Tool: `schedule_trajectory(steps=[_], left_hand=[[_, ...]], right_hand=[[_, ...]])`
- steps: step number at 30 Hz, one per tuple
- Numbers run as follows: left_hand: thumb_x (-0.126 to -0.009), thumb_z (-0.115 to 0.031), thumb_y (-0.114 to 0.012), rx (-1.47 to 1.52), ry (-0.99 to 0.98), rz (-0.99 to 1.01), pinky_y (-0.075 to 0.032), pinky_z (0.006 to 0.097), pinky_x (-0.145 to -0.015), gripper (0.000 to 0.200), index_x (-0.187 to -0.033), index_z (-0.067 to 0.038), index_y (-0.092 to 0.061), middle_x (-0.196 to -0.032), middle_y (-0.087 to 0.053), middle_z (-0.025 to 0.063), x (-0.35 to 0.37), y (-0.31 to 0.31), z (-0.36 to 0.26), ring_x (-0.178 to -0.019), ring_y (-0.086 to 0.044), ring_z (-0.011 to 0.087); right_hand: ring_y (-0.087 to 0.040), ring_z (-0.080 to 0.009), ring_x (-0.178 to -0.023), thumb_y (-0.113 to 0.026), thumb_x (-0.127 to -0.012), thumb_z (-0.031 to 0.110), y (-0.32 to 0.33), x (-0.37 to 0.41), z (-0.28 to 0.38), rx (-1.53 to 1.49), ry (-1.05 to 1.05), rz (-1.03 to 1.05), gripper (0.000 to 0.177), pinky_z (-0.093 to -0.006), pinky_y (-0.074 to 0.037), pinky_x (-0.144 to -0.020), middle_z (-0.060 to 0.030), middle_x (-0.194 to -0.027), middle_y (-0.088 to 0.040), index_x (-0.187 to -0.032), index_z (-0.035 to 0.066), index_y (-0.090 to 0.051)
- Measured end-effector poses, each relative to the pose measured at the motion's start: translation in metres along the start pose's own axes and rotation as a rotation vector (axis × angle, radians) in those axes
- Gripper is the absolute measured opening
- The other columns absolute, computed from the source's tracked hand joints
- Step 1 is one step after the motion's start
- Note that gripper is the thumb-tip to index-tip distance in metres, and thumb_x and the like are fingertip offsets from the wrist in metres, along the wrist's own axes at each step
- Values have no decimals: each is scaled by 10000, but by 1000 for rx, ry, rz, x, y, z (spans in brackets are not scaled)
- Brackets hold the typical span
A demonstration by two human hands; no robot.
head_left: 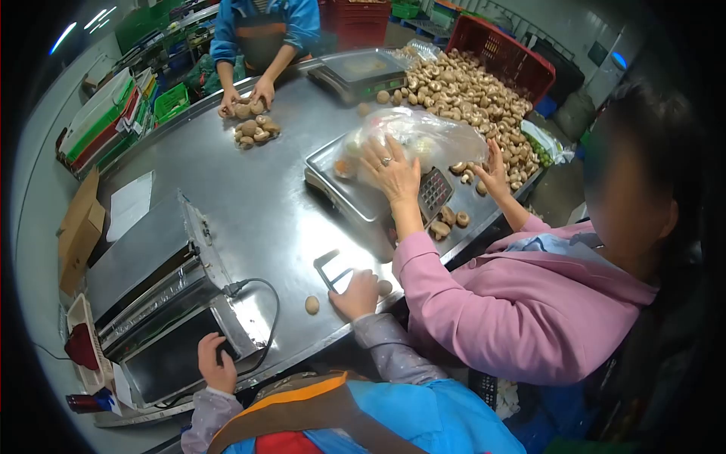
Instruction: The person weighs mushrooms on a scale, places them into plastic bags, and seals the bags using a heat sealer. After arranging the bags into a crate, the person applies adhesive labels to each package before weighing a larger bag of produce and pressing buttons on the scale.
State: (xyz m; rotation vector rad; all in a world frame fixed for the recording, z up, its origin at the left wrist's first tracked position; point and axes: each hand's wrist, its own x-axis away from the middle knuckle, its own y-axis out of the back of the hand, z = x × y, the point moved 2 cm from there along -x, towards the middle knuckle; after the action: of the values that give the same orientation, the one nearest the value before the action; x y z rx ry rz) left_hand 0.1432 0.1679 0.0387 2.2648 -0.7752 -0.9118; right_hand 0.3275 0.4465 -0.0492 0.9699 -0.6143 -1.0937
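Note:
At the lower left, my left hand (217, 365) is above the front edge of a wrapping machine (170, 352), thumb and fingers apart and nothing visible between them. My right hand (357, 295) is closed at the lower edge of a phone (334, 271), low over the steel table (268, 219). One mushroom (311, 305) lies just left of this hand, and another (385, 287) touches its right side.
A co-worker in pink (491, 310) at right has hands on a clear plastic bag (446, 140) on a scale (321, 170). Across the table, a person in blue (302, 26) handles mushrooms (255, 130). A mushroom heap (473, 87) spills from a red crate (507, 57). A black cable (277, 310) loops beside the machine.

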Motion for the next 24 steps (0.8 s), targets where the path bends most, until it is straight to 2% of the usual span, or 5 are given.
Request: schedule_trajectory(steps=[6, 12, 14, 18, 24], left_hand=[[-641, 48, -546, -204, -217, 181, -377, 389, -671, 209, -822, -56, -563, -815, -533, 116, -25, -36, 7, -776, -521, 304], [-624, 20, -558, -215, -237, 193, -348, 382, -655, 202, -803, -75, -564, -795, -528, 96, -28, -39, 10, -756, -511, 285], [-625, 21, -557, -224, -229, 216, -346, 383, -657, 208, -807, -78, -565, -798, -528, 96, -27, -38, 9, -758, -510, 285], [-623, 25, -546, -215, -241, 210, -340, 385, -650, 220, -815, -80, -566, -803, -526, 99, -30, -40, 12, -749, -505, 285], [-620, 28, -538, -196, -221, 199, -340, 381, -641, 225, -816, -76, -569, -800, -524, 104, -29, -39, 11, -743, -504, 283]], right_hand=[[-458, -318, -966, -751, -603, 322, -1, 4, 0, -52, -11, -20, 684, -414, -378, -839, -151, -1011, -487, -1140, 7, -467], [-458, -344, -969, -755, -606, 339, 3, 3, 6, -82, -11, -62, 602, -431, -382, -830, -172, -1015, -499, -1053, 24, -505], [-449, -305, -999, -735, -637, 374, 3, 2, 6, -27, -36, 8, 729, -404, -362, -857, -151, -1053, -483, -1200, -2, -465], [-448, -309, -994, -737, -629, 368, -3, 1, 3, -18, -22, -10, 726, -402, -363, -855, -150, -1045, -481, -1195, 3, -466], [-442, -335, -954, -754, -602, 328, 0, 3, 7, -51, 24, -100, 625, -427, -369, -811, -158, -1000, -487, -1084, 19, -503]])
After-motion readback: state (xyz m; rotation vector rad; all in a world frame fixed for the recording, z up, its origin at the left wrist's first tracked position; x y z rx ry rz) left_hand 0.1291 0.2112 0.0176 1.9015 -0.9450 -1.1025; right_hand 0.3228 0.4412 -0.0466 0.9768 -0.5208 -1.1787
